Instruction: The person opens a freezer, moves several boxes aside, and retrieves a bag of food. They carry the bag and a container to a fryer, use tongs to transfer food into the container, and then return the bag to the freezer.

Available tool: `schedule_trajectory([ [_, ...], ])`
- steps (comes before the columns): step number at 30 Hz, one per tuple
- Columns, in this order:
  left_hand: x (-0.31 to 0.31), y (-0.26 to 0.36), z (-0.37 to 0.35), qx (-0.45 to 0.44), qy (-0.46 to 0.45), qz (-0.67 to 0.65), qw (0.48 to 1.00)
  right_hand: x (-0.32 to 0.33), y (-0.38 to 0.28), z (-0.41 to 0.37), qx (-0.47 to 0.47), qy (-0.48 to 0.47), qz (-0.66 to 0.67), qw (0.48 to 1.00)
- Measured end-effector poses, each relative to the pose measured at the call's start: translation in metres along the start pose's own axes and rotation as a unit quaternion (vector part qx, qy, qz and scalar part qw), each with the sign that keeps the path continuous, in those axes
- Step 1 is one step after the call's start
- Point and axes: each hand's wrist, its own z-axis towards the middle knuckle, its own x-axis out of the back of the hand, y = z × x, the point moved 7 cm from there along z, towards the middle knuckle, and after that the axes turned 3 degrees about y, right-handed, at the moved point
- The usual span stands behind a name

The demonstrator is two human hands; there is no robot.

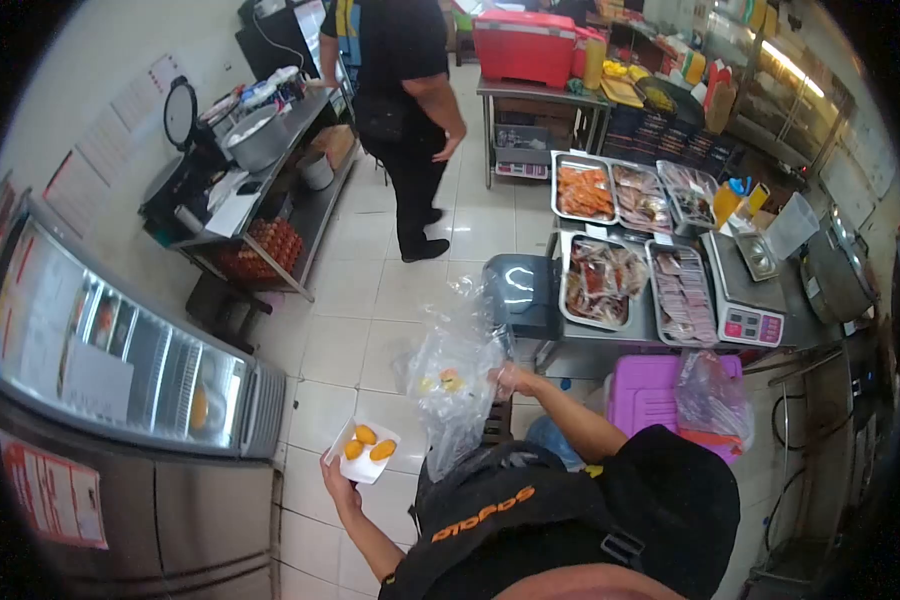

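My left hand (340,480) grips the edge of a small white food tray (375,466). Three golden-brown fried pieces (354,449) lie in the tray. To the right, my right hand (511,381), which seems to wear a thin clear glove, is closed on a clear plastic bag (450,345). The crumpled bag hangs in front of my dark apron (490,510), with small yellowish and reddish shapes showing inside or through it. I cannot make out what these are. Tray and bag are apart.
Metal trays of packed food (603,282) and a digital scale (753,322) stand on the right-hand counter. Below is a purple container (655,385). A glass-door fridge (120,345) stands left. Another person (400,110) stands ahead near a steel shelf. A grey bin (523,290) stands beside the counter.
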Motion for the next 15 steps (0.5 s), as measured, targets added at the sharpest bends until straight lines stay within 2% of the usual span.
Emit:
schedule_trajectory([
  [1,-0.005,0.007,0.031,0.015,0.006,0.015,1.0,0.003,-0.006,0.019,-0.049,0.009,0.006,0.999],
  [4,-0.057,0.044,0.13,0.006,-0.027,0.04,0.999,0.035,-0.033,0.075,-0.065,0.063,0.036,0.995],
  [6,-0.097,0.078,0.2,0.003,-0.061,0.042,0.997,0.053,-0.065,0.109,0.003,0.048,-0.035,0.998],
  [8,-0.149,0.112,0.265,-0.027,-0.101,0.091,0.99,0.07,-0.081,0.133,-0.139,0.102,0.006,0.985],
  [11,-0.242,0.15,0.34,-0.038,-0.165,0.119,0.978,0.112,-0.066,0.202,-0.118,0.131,-0.075,0.981],
  [12,-0.269,0.158,0.362,-0.034,-0.173,0.116,0.977,0.116,-0.096,0.207,-0.138,0.162,0.011,0.977],
  [15,-0.36,0.171,0.419,-0.022,-0.202,0.107,0.973,0.146,-0.101,0.266,-0.131,0.203,0.056,0.969],
])
